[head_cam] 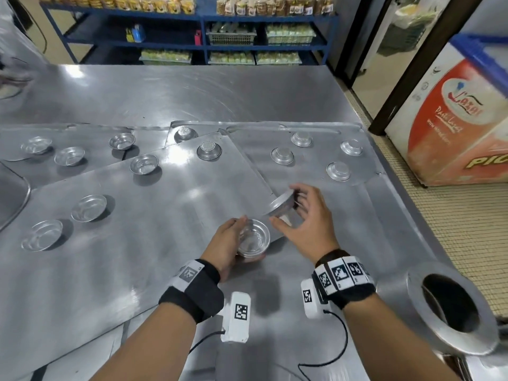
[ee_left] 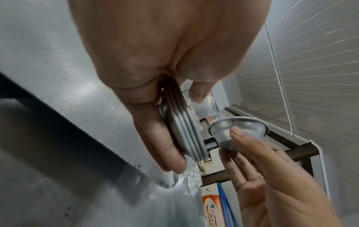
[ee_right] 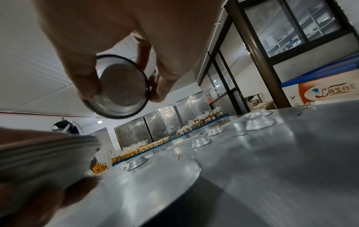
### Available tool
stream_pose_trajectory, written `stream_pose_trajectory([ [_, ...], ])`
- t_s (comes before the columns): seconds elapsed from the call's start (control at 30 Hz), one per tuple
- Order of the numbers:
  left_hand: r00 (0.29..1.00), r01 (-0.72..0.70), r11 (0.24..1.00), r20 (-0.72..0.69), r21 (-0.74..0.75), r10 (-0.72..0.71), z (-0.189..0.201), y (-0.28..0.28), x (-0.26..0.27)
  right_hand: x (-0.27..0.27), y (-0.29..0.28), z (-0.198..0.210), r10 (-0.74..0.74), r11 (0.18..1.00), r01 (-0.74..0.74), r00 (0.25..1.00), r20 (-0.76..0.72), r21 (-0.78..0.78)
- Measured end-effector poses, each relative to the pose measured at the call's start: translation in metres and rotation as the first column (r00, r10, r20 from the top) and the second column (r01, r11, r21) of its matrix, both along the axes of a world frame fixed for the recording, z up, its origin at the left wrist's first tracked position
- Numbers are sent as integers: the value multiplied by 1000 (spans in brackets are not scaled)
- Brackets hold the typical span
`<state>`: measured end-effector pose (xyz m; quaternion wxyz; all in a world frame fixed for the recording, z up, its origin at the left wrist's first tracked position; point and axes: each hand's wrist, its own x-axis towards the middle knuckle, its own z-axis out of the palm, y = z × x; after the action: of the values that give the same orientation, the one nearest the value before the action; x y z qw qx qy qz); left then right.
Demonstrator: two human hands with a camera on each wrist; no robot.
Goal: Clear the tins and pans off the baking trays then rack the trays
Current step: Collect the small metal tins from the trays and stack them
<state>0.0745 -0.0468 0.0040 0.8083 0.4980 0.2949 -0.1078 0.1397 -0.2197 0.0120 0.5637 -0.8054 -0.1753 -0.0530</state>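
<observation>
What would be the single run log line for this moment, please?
left hand: holds stack of tins | right hand: holds one tin beside stack | trays: more tins left

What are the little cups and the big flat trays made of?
The little cups look like thin shiny metal, perhaps aluminium: silvery and mirror-bright inside. The big flat trays look like duller brushed sheet metal, grey with soft streaky glare. The exact metal cannot be told.
</observation>
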Motion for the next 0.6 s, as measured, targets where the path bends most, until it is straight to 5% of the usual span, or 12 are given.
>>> stream_pose_trajectory([
  [0.2, 992, 125, 992, 34, -24, -124, 8, 4, -4, -41, 9, -11, 58, 997, -54, 996, -74, 61],
  [0.6, 955, 252, 955, 117, 155, -271, 5, 18, -11, -74, 23, -4, 117, 993, -118, 961, -251, 8],
])
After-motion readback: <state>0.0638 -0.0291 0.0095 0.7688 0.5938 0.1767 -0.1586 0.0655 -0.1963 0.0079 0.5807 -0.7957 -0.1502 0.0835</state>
